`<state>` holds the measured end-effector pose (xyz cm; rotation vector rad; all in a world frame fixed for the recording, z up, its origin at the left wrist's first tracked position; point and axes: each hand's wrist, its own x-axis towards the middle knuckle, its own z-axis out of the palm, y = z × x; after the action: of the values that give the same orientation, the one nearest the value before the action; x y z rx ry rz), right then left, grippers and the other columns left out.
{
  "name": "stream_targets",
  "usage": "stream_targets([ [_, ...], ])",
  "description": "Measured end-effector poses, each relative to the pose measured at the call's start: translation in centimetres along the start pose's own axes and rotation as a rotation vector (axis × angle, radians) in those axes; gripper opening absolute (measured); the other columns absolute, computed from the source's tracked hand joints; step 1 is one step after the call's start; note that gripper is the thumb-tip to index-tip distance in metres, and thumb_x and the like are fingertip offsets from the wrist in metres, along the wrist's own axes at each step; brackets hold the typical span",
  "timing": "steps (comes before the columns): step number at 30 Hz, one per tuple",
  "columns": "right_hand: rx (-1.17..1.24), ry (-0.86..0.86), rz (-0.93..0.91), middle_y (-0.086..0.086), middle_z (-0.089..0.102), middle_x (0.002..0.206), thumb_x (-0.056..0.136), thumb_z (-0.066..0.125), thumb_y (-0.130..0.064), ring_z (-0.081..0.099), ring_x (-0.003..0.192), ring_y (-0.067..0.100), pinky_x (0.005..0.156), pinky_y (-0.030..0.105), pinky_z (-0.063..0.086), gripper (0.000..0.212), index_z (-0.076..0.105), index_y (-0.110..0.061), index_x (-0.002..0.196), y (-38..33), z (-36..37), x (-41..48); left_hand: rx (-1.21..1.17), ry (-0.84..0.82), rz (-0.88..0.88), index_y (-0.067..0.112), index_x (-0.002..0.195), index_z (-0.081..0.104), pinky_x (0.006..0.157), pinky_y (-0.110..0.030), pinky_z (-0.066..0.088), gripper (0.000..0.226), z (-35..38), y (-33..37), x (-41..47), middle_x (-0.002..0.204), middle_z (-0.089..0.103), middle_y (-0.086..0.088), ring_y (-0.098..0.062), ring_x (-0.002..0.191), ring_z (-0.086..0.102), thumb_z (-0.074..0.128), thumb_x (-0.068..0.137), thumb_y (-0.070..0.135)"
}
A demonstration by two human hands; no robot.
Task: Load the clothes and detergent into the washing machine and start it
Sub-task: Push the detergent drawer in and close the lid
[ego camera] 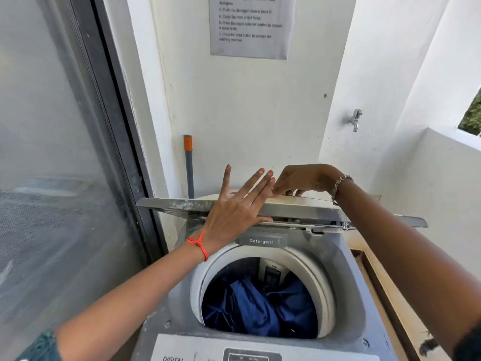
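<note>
Blue clothes (256, 308) fill the drum beneath both hands' half-lowered lid (299, 208)

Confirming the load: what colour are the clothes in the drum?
Dark blue clothes, seen in the head view.

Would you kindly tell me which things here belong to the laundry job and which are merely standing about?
For the job: washing machine, folded lid, left hand, right hand, Detergent drawer, blue clothes, control panel, instruction sheet.

Standing about: orange-tipped grey pole, wall tap, glass door.
</note>
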<state>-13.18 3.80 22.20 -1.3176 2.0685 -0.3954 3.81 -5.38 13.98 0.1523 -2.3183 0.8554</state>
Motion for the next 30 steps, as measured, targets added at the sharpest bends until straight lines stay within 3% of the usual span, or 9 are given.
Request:
stream_targets([
  [8,0.215,-0.04,0.15,-0.005,0.05,0.042,0.081,0.067,-0.002,0.043,0.045,0.008,0.042,0.016,0.036,0.022,0.058,-0.007,0.061,2.5,7.5,-1.4,-0.167,-0.138,0.079,0.007,0.142,0.033,0.101,-0.063,0.036,0.083,-1.4,5.4,-7.7,0.148,0.039,-0.006,-0.021,0.137,0.036,0.028,0.084,0.067],
  [12,0.307,-0.033,0.201,0.005,0.056,0.064,0.076,0.071,-0.001,0.048,0.064,0.014,0.058,0.019,0.046,0.017,0.058,-0.007,0.066,3.6,10.5,-1.2,-0.299,-0.3,0.044,0.008,0.141,0.037,0.097,-0.059,0.042,0.076,-2.1,7.1,-9.7,0.146,0.042,-0.006,-0.021,0.134,0.041,0.025,0.088,0.061],
  [15,0.341,-0.012,0.205,0.013,0.062,0.084,0.071,0.077,-0.006,0.055,0.081,0.022,0.089,0.031,0.05,0.019,0.066,0.001,0.085,4.5,12.9,-1.5,-0.373,-0.481,-0.039,0.005,0.143,0.032,0.099,-0.06,0.04,0.082,-2.5,8.2,-10.7,0.149,0.036,-0.01,-0.022,0.136,0.038,0.015,0.088,0.063],
  [18,0.328,0.079,0.145,0.004,0.061,0.072,0.078,0.072,-0.011,0.055,0.066,0.011,0.065,0.018,0.049,0.039,0.063,0.007,0.111,4.8,15.4,-2.8,-0.378,-0.6,-0.073,0.003,0.145,0.027,0.101,-0.06,0.037,0.087,-2.3,9.7,-12.2,0.152,0.03,-0.013,-0.025,0.139,0.033,0.012,0.087,0.066],
  [21,0.401,0.155,0.117,0.003,0.057,0.084,0.083,0.068,-0.013,0.053,0.072,0.011,0.063,0.017,0.046,0.046,0.053,0.002,0.123,5.3,18.0,-3.7,-0.388,-0.633,-0.104,0.002,0.145,0.021,0.103,-0.062,0.034,0.087,-2.1,11.2,-13.7,0.153,0.027,-0.013,-0.025,0.14,0.029,0.016,0.086,0.065],
  [23,0.452,0.195,0.108,0.008,0.055,0.086,0.089,0.061,-0.02,0.052,0.072,0.014,0.061,0.019,0.046,0.04,0.052,0.002,0.12,5.4,19.4,-3.9,-0.42,-0.649,-0.129,0.006,0.147,0.003,0.111,-0.062,0.018,0.088,-2.2,12.0,-14.3,0.158,0.01,-0.008,-0.021,0.145,0.014,0.012,0.085,0.067],
  [25,0.464,0.228,0.1,0.004,0.045,0.07,0.093,0.053,-0.033,0.043,0.059,0.012,0.052,0.02,0.037,0.037,0.056,0.001,0.108,5.5,20.4,-4.0,-0.44,-0.723,-0.142,0.011,0.148,-0.011,0.115,-0.059,0.002,0.089,-2.2,12.6,-14.8,0.158,-0.008,-0.003,-0.017,0.146,-0.004,0.009,0.083,0.068],
  [27,0.417,0.272,0.101,0.0,0.041,0.064,0.094,0.046,-0.043,0.037,0.055,0.011,0.049,0.023,0.03,0.043,0.057,-0.002,0.102,5.8,21.1,-3.9,-0.428,-0.765,-0.135,0.012,0.148,-0.012,0.115,-0.058,-0.003,0.088,-2.1,12.8,-15.0,0.158,-0.012,-0.002,-0.015,0.146,-0.009,0.007,0.082,0.066],
  [30,0.391,0.293,0.112,0.003,0.052,0.074,0.094,0.043,-0.048,0.048,0.066,0.015,0.058,0.026,0.037,0.053,0.054,0.002,0.109,6.7,21.9,-3.4,-0.442,-0.789,-0.129,0.014,0.149,-0.012,0.115,-0.059,-0.002,0.083,-1.6,12.9,-15.5,0.158,-0.012,0.001,-0.014,0.146,-0.009,0.01,0.087,0.065],
])
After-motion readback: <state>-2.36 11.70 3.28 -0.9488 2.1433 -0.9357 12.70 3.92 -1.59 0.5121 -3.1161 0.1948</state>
